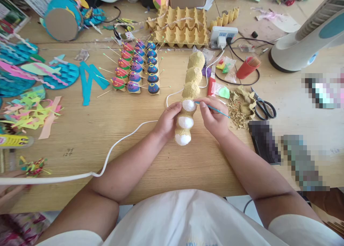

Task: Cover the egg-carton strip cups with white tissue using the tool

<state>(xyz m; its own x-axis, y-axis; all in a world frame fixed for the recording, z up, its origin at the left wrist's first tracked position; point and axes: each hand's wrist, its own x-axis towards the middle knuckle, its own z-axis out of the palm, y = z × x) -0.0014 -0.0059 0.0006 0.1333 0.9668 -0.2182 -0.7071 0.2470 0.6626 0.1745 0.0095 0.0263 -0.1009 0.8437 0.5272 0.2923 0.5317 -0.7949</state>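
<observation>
A long strip of egg-carton bumps (192, 81) lies lengthwise on the wooden table (113, 124). Its three near bumps are painted white, the far ones are bare yellow-tan. My left hand (168, 120) grips the strip's left side near the white bumps. My right hand (213, 118) holds a thin blue paintbrush (215, 109), its tip touching the farthest white bump (189, 105).
Rows of painted snail-like figures on sticks (138, 72) stand at the back left, egg cartons (180, 29) behind them. Scissors (262, 106), cardboard scraps (240, 106), a red cup (248, 67) and a fan base (298, 48) lie right. A white cable (115, 145) crosses the table. Paper cutouts (32, 91) crowd the left.
</observation>
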